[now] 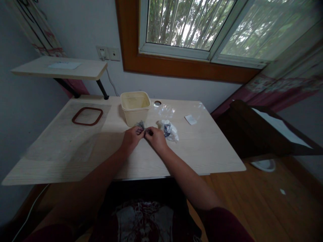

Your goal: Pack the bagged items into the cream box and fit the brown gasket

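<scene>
Above the middle of the desk, my left hand [132,137] and my right hand [156,138] meet with fingers pinched. Between them is a crumpled, thin grey plastic bag [140,124], its upper part sticking up over the left fingers. The fingers hide the rest of it. Just behind the hands stands a cream plastic bin [136,116], upright with its top uncovered. A crumpled white plastic bag [172,131] with dark print lies right beside my right hand.
On the desk [202,151], a brown-red rounded frame [87,124] rests on a clear sheet [63,141] at left. A small white paper [190,119] lies at right, near a cable hole [157,103]. A raised shelf [83,70] stands at back left.
</scene>
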The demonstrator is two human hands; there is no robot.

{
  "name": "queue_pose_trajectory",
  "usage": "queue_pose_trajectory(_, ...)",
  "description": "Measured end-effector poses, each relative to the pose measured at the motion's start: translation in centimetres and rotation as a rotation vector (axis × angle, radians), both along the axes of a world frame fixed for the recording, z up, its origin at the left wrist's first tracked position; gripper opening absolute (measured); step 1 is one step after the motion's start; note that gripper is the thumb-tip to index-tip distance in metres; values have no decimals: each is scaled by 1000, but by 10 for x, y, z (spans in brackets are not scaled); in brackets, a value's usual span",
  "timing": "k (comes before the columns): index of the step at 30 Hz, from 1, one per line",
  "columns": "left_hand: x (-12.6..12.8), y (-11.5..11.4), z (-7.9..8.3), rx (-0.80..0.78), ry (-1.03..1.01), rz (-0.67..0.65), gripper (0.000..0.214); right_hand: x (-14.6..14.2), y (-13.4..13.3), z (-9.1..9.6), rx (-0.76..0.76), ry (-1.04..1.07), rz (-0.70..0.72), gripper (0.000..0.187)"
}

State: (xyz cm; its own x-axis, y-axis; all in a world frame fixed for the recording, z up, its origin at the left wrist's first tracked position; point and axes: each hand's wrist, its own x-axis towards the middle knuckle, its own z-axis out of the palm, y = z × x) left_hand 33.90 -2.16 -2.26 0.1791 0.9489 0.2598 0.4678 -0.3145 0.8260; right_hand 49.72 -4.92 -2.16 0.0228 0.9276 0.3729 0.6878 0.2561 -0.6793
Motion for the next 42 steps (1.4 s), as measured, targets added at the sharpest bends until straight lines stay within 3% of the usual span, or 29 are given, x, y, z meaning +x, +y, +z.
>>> queue_pose_trajectory(9, -3, 1, 0, 38, 66, 3, 9, 3, 0, 1, 8, 10, 101, 10)
queue_pose_trajectory(18, -7, 1, 3, -175, -184, -82, 15, 12, -2, 4, 71, 104, 231, 14)
queue_pose_trajectory(25, -7, 3, 0, -300, -345, -109, 18, 12, -4, 2, 110, 143, 175, 14)
queue_pose_trajectory(30, -3, 0, -1, -377, -458, -108, 21, 11, -4, 2, 92, 35, 101, 14)
queue_pose_trajectory(42, -1, 1, -4, -190, -260, -40, 12, 1, -8, 8, 27, -98, 20, 13)
